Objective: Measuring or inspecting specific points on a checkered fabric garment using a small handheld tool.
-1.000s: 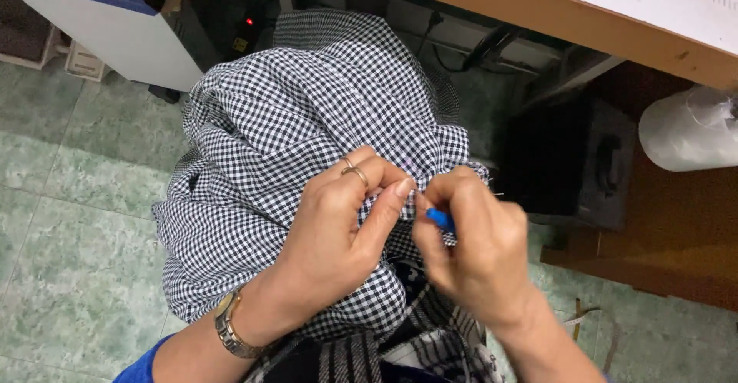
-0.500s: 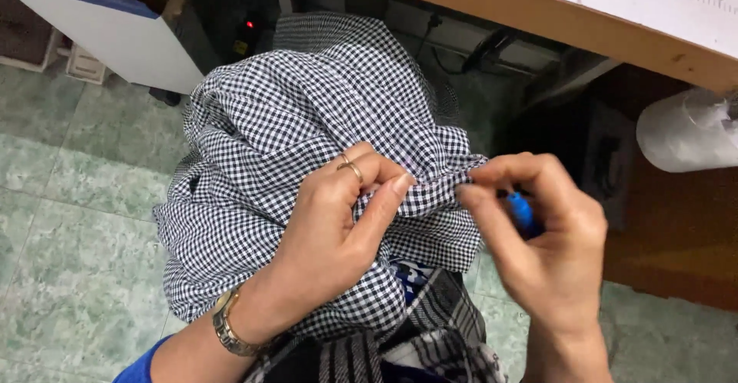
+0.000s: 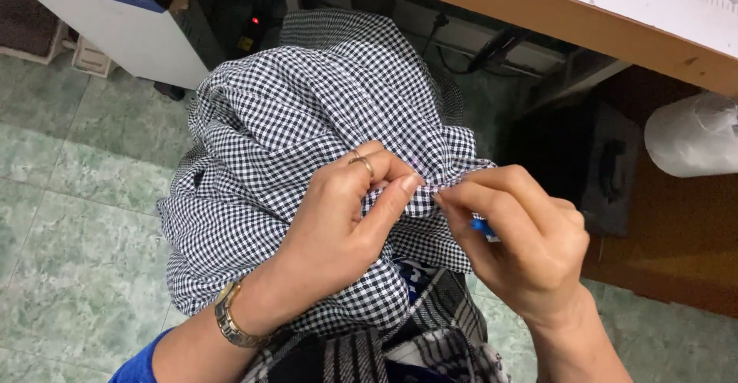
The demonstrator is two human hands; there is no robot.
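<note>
Checked cloth (image 3: 307,144) being pinched by left hand (image 3: 338,221); right hand (image 3: 523,244) closing on blue tool (image 3: 483,228), best kept taut at seam.

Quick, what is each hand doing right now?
Left hand: closed, pinching the black-and-white checked fabric.
Right hand: closed on a small blue tool, fingertips at the fabric.

The left hand (image 3: 338,221) pinches the checked cloth (image 3: 292,137); the right hand (image 3: 523,244), holding a small blue tool (image 3: 483,228), touches its fold.
</note>
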